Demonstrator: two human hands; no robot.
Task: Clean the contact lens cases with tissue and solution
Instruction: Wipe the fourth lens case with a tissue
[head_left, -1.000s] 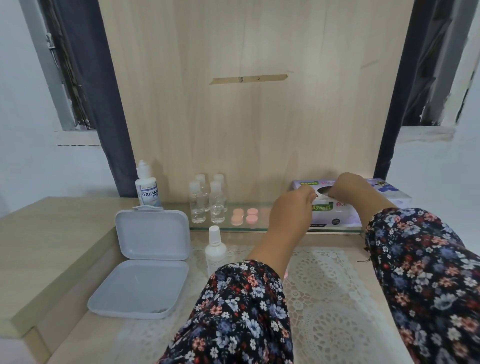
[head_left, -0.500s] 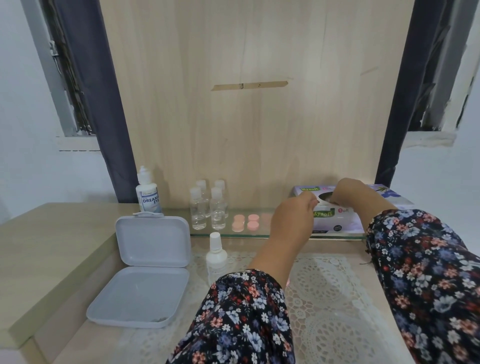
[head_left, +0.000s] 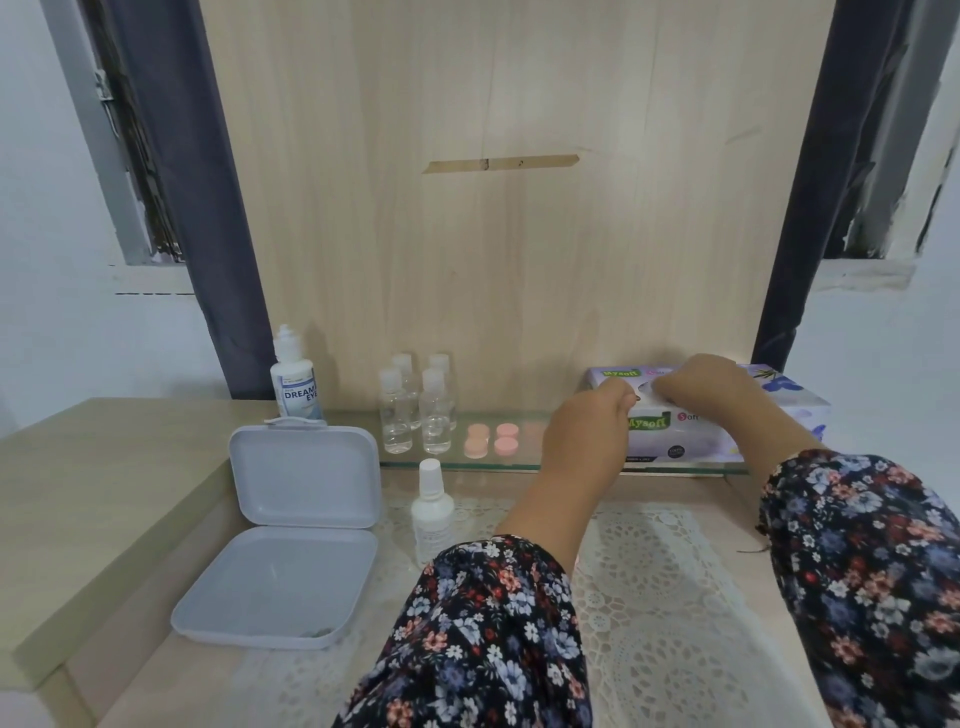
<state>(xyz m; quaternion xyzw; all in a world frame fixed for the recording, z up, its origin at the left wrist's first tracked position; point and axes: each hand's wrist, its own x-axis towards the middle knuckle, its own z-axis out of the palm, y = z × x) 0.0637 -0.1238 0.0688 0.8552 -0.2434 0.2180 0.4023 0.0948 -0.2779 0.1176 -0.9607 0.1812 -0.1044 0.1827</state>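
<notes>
On glass shelf — tissue box, bottles, wood panel behind.

A light wooden back panel is standing upright behind the desk, bearing a strip of tape at mid-height. Dark curtains are hanging on both sides of the panel, and a window frame is showing at the far left. A white lace mat is lying flat on the lower desk surface. A raised wooden ledge is running along the left.
</notes>
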